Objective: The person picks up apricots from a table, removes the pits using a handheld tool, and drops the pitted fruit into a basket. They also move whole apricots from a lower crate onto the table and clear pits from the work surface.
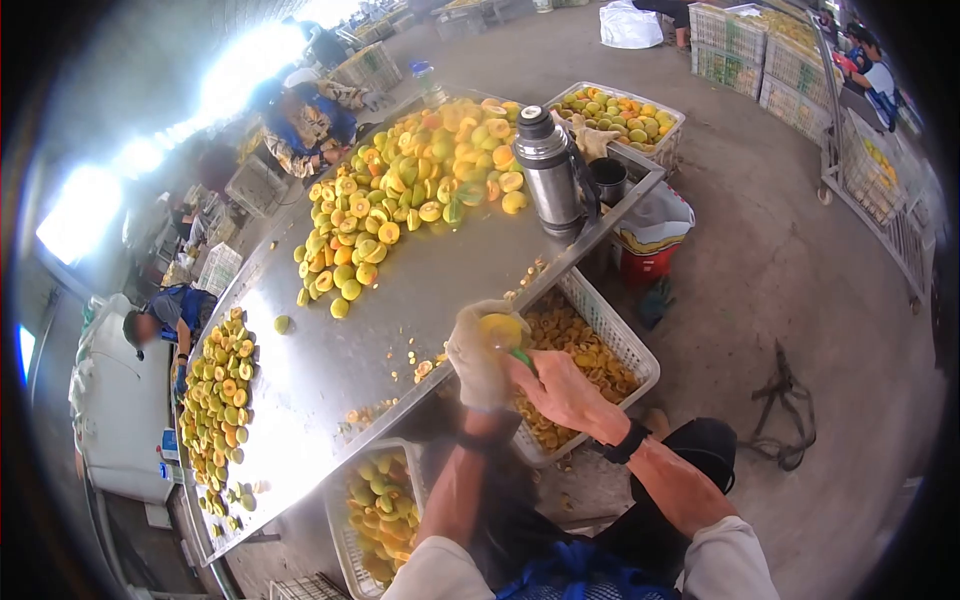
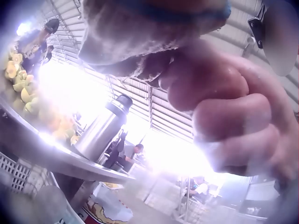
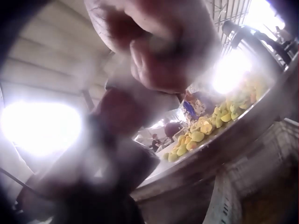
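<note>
My left hand (image 1: 472, 355), in a pale knitted glove, holds a yellow peach (image 1: 502, 328) over the near edge of the steel table. Bare and wearing a black wristband, my right hand (image 1: 565, 390) grips a small tool with a green handle (image 1: 521, 356) against the peach; the tool's working end is hidden. The left wrist view has the glove (image 2: 135, 37) close above the curled right fingers (image 2: 233, 107). Below both hands stands a white crate (image 1: 640, 352) of cut peach scraps. Another crate (image 1: 337, 520), holding yellow-green peach pieces, is under the table edge at left.
Halved peaches (image 1: 400, 190) are heaped on the steel table (image 1: 440, 285), with a second heap (image 1: 215, 400) at its left end. A steel thermos (image 1: 550, 175) and dark cup (image 1: 608, 178) stand at the right corner. A black strap (image 1: 785, 410) lies on the floor. Other people work beyond.
</note>
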A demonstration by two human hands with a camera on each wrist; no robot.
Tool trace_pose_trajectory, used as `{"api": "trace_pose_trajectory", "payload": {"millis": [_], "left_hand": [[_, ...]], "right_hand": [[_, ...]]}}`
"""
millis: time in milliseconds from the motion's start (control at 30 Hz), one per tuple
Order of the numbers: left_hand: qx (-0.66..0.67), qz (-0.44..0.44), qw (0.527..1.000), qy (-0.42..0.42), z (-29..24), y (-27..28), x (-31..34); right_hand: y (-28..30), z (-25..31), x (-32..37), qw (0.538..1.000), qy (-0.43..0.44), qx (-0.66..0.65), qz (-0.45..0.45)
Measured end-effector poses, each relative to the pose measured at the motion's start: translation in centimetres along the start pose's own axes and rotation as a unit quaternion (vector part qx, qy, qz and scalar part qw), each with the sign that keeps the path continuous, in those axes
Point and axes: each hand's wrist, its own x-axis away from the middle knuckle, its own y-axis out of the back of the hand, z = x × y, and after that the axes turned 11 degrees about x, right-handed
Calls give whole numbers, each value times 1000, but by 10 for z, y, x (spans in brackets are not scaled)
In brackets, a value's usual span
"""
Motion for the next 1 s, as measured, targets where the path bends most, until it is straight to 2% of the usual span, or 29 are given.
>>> {"api": "trace_pose_trajectory", "payload": {"millis": [67,167,267,367,467,567,633,667,700,733,767,833,867,900,1000], "left_hand": [[-68,32,997,-37,-4,0,3],[65,14,997,41,2,-2,3],[198,57,970,127,13,-1,-2],[206,23,959,195,16,-6,-5],[242,15,939,246,32,-2,-11],[323,-70,898,292,35,4,-13],[260,-168,921,238,-9,-12,-10],[224,-213,927,211,-26,-17,-9],[223,-215,937,161,-21,2,-15],[155,-189,962,124,-31,21,-13],[85,-162,979,86,-42,42,-9],[-40,-145,988,34,-73,84,7],[-91,-149,983,49,-91,104,18],[-140,-153,976,63,-107,126,31],[-329,-136,929,99,-124,210,81]], "right_hand": [[5,-2,3,993,-45,-79,79],[11,-5,8,938,-168,-240,183],[9,-10,10,869,-177,-400,232],[9,-17,8,870,-196,-395,219],[11,-6,12,903,-203,-342,164],[4,10,20,981,-60,-159,97],[1,-3,21,998,44,19,-33],[0,-11,21,984,96,106,-102],[7,-16,22,974,95,175,-109],[18,-11,21,957,33,281,-63],[23,-21,25,932,15,361,-43],[29,-44,27,872,4,488,-29],[30,-53,28,843,8,537,-36],[34,-54,27,836,19,547,-38],[35,-24,21,871,10,488,-62]]}}
